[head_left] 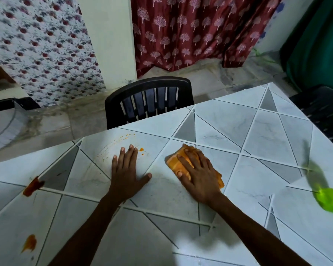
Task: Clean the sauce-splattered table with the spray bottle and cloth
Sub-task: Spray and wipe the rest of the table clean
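Observation:
My right hand [197,169] presses flat on a folded orange cloth [176,163] on the tiled table [258,135]. My left hand [126,169] lies flat on the table beside it, fingers apart, holding nothing. Small orange sauce specks [141,150] sit just past the left fingertips, with a faint smeared ring to their left. A dark red-brown sauce blob [33,186] lies at the left, and an orange smear [29,243] lies nearer the front left. A bright green blurred object [329,196], probably the spray bottle, stands at the right edge.
A black plastic chair [149,100] is pushed against the table's far edge. Another dark chair [323,110] sits at the far right corner. Red patterned curtains [196,31] and a floral cloth [38,45] hang behind, above a grey floor.

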The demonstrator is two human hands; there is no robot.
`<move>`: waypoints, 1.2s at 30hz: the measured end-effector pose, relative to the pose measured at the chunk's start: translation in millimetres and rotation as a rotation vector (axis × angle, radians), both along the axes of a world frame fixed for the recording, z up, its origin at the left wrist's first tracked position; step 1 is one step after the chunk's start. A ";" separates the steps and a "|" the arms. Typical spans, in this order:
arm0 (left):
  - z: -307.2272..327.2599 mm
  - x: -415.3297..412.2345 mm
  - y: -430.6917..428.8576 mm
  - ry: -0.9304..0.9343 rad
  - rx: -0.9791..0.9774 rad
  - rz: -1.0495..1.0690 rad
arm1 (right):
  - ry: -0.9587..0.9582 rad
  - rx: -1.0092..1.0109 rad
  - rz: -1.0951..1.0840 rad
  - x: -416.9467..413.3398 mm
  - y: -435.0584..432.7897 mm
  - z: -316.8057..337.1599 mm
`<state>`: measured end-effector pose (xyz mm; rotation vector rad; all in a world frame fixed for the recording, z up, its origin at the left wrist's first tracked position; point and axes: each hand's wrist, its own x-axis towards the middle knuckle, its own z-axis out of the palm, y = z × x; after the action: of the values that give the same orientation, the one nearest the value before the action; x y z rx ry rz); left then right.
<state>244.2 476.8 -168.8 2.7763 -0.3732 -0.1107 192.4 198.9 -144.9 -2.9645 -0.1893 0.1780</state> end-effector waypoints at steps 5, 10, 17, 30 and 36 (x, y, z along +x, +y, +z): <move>0.0 -0.3 0.0 0.015 0.033 0.006 | 0.020 0.031 -0.044 20.5 37.6 2.1; -3.6 2.5 -0.1 0.001 0.053 0.011 | 0.025 0.003 0.076 101.0 62.8 4.6; -4.1 0.5 -0.3 -0.038 0.014 0.024 | 0.125 -0.014 -0.650 141.3 -35.2 10.2; -5.7 2.0 -1.6 -0.004 0.070 0.034 | 0.034 -0.026 -0.069 82.9 33.1 1.9; -2.4 -0.9 -1.9 -0.003 0.039 0.037 | 0.024 0.064 -0.774 51.5 -59.8 4.6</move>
<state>243.4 474.8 -171.2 2.8201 -0.3232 -0.1064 243.9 139.1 -140.3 -2.7288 0.9145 0.0983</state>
